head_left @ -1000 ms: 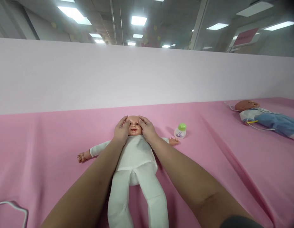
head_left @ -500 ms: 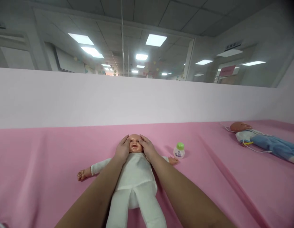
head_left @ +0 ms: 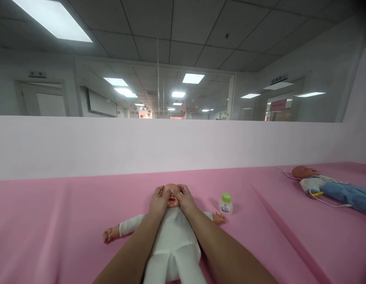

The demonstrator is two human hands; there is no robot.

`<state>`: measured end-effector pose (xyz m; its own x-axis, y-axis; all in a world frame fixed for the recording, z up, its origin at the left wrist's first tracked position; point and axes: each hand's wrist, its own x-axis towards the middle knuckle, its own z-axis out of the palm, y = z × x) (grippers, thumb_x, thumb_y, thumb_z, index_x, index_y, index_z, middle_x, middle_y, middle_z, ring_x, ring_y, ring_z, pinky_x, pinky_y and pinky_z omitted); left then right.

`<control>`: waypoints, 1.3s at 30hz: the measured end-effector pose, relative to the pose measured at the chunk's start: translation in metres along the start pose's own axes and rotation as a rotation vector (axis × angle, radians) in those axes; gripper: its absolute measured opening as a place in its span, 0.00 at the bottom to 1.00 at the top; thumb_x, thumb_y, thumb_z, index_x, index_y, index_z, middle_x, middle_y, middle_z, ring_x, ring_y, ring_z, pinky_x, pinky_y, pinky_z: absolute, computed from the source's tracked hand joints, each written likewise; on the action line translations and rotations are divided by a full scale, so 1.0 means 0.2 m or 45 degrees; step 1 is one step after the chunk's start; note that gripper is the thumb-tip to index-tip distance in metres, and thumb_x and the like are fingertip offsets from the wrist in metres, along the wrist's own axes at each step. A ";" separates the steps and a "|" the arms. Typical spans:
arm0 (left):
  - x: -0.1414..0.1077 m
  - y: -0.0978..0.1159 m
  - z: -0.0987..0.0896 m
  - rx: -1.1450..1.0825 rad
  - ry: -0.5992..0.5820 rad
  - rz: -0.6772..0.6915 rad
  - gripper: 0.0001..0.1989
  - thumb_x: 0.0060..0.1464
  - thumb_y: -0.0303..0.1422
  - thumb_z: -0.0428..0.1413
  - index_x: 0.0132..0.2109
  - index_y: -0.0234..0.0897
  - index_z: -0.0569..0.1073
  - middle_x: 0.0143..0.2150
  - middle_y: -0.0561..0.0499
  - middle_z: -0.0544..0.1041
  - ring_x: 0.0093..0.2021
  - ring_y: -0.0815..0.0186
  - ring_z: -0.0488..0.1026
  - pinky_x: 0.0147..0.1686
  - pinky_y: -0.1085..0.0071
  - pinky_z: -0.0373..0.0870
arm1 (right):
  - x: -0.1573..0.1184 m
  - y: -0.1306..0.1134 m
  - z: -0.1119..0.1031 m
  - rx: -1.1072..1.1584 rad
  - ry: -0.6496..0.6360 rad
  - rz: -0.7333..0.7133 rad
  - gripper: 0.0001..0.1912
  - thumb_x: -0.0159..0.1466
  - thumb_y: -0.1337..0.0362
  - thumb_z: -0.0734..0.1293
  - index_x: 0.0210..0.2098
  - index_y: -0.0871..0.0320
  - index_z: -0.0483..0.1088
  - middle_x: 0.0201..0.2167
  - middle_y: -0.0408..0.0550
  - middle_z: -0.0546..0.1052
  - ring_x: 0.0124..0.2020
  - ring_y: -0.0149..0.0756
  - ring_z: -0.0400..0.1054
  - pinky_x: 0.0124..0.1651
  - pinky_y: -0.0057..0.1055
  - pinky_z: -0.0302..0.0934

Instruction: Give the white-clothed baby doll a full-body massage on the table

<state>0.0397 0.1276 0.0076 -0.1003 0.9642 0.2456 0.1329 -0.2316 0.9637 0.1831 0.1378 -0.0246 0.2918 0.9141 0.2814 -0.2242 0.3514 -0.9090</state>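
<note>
A baby doll in white clothing lies on its back, arms spread, on a pink sheet. My left hand is against one side of its head, fingers curled around the edge and thumb on the upper face. On the other side, my right hand cups the head the same way, its thumb near the nose. Both thumbs cover the doll's eyes; its open mouth shows between my hands. My forearms pass over the doll's sides and partly hide its arms.
Right of the doll stands a small clear bottle with a green cap. Farther right lies a second doll in white and blue, with a white cord. The pink sheet has raised folds. Behind it runs a white wall below a glass pane.
My thumbs have moved inward from the sides of the doll's face onto its middle, over the eyes. The camera view has tilted up, so everything sits lower.
</note>
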 end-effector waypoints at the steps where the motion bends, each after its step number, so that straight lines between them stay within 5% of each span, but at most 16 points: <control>1: 0.00 0.00 0.01 0.042 0.023 0.011 0.24 0.55 0.42 0.64 0.57 0.40 0.76 0.55 0.42 0.80 0.58 0.48 0.76 0.59 0.57 0.71 | 0.00 0.00 0.00 0.003 0.024 -0.009 0.28 0.46 0.53 0.80 0.44 0.52 0.75 0.46 0.48 0.80 0.52 0.49 0.73 0.55 0.41 0.68; 11: 0.05 -0.07 0.02 -0.186 0.025 -0.095 0.17 0.61 0.36 0.55 0.55 0.39 0.77 0.57 0.44 0.80 0.59 0.56 0.75 0.58 0.64 0.71 | 0.02 0.03 -0.05 0.210 -0.075 0.139 0.27 0.51 0.52 0.77 0.48 0.54 0.76 0.49 0.50 0.81 0.54 0.49 0.73 0.58 0.44 0.67; 22: 0.06 -0.11 0.03 -0.149 -0.010 -0.038 0.22 0.60 0.43 0.58 0.58 0.41 0.75 0.59 0.43 0.78 0.58 0.54 0.75 0.58 0.62 0.70 | -0.08 -0.14 -0.06 0.193 -0.120 0.214 0.30 0.48 0.55 0.81 0.48 0.55 0.75 0.47 0.50 0.81 0.47 0.47 0.75 0.49 0.38 0.70; 27: 0.05 -0.11 0.04 -0.129 -0.003 -0.026 0.26 0.57 0.46 0.61 0.59 0.40 0.74 0.57 0.42 0.78 0.57 0.54 0.76 0.57 0.62 0.70 | -0.05 -0.10 -0.06 0.257 -0.225 0.220 0.31 0.50 0.53 0.82 0.49 0.56 0.76 0.46 0.51 0.82 0.47 0.47 0.76 0.51 0.41 0.70; 39: 0.03 -0.03 0.05 -0.181 0.046 -0.086 0.20 0.55 0.40 0.62 0.52 0.38 0.77 0.50 0.43 0.81 0.51 0.55 0.78 0.51 0.62 0.72 | 0.01 -0.03 -0.06 0.053 -0.103 0.249 0.29 0.53 0.45 0.78 0.47 0.56 0.75 0.41 0.50 0.83 0.44 0.45 0.77 0.49 0.41 0.71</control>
<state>0.0486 0.1356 0.0018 -0.1400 0.9734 0.1811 -0.0157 -0.1851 0.9826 0.1956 0.1357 -0.0224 0.1640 0.9784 0.1257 -0.3077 0.1718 -0.9358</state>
